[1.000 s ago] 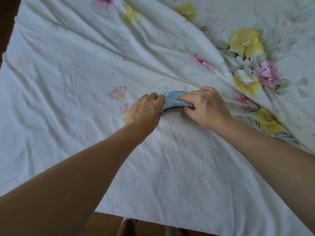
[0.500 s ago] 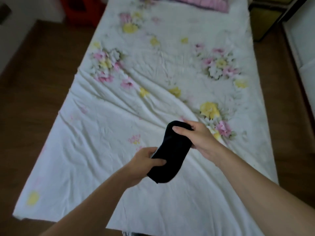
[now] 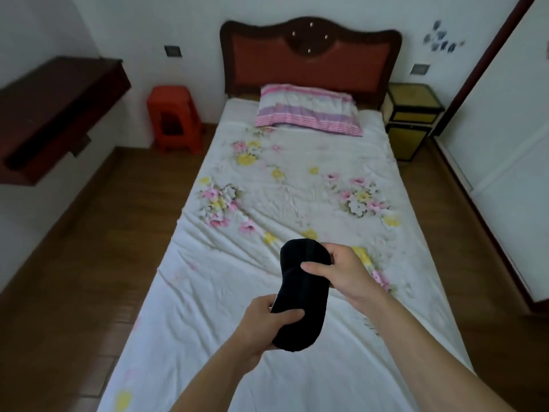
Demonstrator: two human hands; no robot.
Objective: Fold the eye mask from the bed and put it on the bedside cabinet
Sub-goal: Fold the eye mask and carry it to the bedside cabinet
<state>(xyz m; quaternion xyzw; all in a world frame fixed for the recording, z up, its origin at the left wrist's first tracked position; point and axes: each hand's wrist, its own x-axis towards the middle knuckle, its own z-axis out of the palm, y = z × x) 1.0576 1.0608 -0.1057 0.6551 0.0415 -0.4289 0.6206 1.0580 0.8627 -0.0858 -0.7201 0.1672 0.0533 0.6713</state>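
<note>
A black eye mask (image 3: 303,292) hangs in the air above the foot of the bed (image 3: 285,203), held lengthwise. My left hand (image 3: 264,325) pinches its lower end. My right hand (image 3: 341,275) grips its upper right side, thumb across the front. The bedside cabinet (image 3: 411,123), yellow with dark trim, stands at the far right of the headboard, well away from both hands.
A pink striped pillow (image 3: 307,110) lies at the head of the bed. A red plastic stool (image 3: 175,118) stands left of the headboard. A dark wooden shelf (image 3: 56,114) juts from the left wall. Brown floor runs along both sides of the bed.
The mask was pressed on the sheet a second ago and is now lifted clear in both hands. The view has tilted up, bringing the headboard, pillow and cabinet into sight.
</note>
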